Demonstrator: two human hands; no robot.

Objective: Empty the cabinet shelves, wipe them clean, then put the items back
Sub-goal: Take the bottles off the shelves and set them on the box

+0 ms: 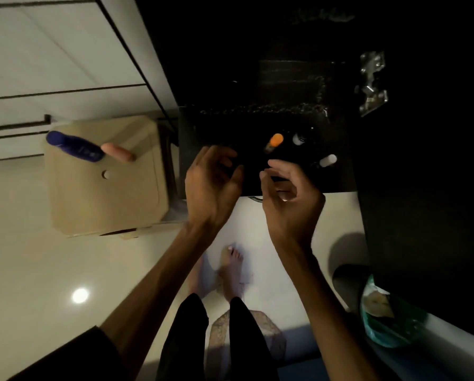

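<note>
Hands over dark shelf, grips loosely curled, holding nothing; orange-capped bottle upright.

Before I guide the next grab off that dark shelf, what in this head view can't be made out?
- Bodies of the orange-capped bottle and two white-capped bottles: lost in the dark shelf; only the caps show.
- Whether the left hand or right hand holds anything: fingers curl over black, blurred.
- Cabinet back: too dark.
- Label on the blue bottle on the stool: motion-blurred.

Shelf (dark) bearing bottles.
</note>
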